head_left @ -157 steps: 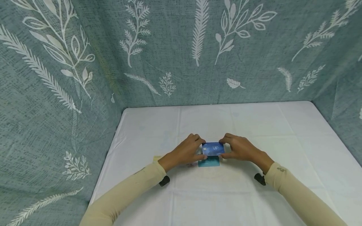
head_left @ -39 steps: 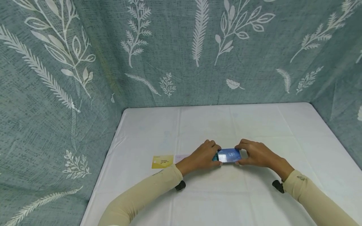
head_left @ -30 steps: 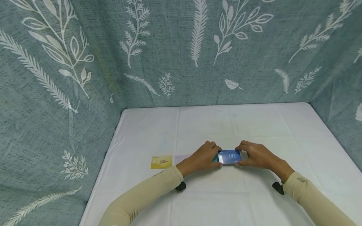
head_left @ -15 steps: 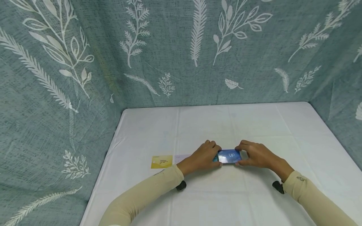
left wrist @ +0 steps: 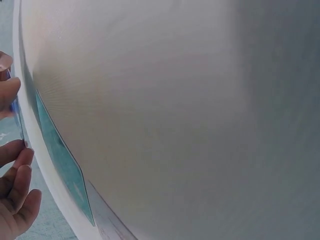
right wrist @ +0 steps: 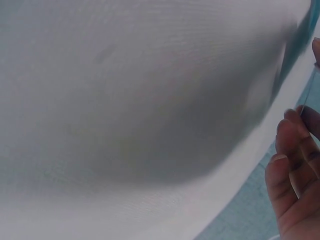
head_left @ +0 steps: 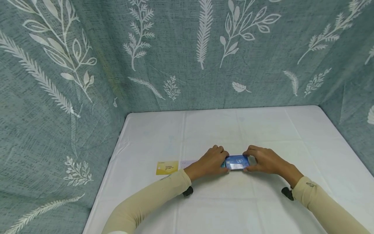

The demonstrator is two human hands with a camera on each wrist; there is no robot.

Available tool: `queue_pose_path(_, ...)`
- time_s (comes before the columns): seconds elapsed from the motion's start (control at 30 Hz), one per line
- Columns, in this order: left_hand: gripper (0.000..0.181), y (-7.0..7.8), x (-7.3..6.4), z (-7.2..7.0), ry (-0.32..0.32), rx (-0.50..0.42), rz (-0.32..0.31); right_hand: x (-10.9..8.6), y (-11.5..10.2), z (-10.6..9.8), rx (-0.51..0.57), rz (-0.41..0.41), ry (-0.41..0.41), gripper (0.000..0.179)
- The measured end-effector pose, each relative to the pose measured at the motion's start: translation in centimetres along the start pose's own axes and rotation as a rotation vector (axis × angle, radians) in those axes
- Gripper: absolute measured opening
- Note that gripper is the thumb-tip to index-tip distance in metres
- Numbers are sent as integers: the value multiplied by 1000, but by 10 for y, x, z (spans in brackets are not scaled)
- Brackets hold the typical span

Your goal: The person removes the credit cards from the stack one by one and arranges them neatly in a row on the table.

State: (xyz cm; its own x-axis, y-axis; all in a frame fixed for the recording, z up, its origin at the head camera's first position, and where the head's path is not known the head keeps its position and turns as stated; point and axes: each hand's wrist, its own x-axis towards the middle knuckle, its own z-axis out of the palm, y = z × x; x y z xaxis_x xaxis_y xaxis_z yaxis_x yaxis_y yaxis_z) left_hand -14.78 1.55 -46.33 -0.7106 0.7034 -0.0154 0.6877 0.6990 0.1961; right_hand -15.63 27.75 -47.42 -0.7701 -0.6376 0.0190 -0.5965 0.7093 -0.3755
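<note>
A blue card marked VIP (head_left: 238,162) is held up a little over the table, face toward the head camera. My left hand (head_left: 208,162) pinches its left end between thumb and fingers, and my right hand (head_left: 264,160) pinches the right end. On the cloth lies a teal card (left wrist: 62,160), mostly hidden behind the left hand in the head view. Beside it is a pale lilac card (head_left: 187,163), partly covered by the left wrist. A yellow card (head_left: 167,167) lies flat at the left end of this row. In the right wrist view the held card is nearly edge-on.
A white cloth (head_left: 216,130) with fold creases covers the table. Grey-green curtains with white leaf prints (head_left: 175,48) hang behind and along the sides. Dark wrist cameras show beneath the left wrist (head_left: 188,191) and the right wrist (head_left: 287,193).
Since the oldest frame, both hands have shifted right with the blue card, uncovering the yellow and part of the lilac card. Over the last second only the glare on the blue card differs, with its tilt.
</note>
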Motion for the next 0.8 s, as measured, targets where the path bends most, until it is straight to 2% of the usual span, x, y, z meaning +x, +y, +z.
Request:
queue_pose_path(0.2,54,2,2,0,-40,19,-1,-1,1,1,3,15,-26,53)
queue_pose_path(0.57,55,1,8,4,-60,59,2,-1,2,2,-29,37,-35,55)
queue_pose_path(0.8,54,2,10,4,-82,36,-8,-1,1,2,-45,46,-46,56)
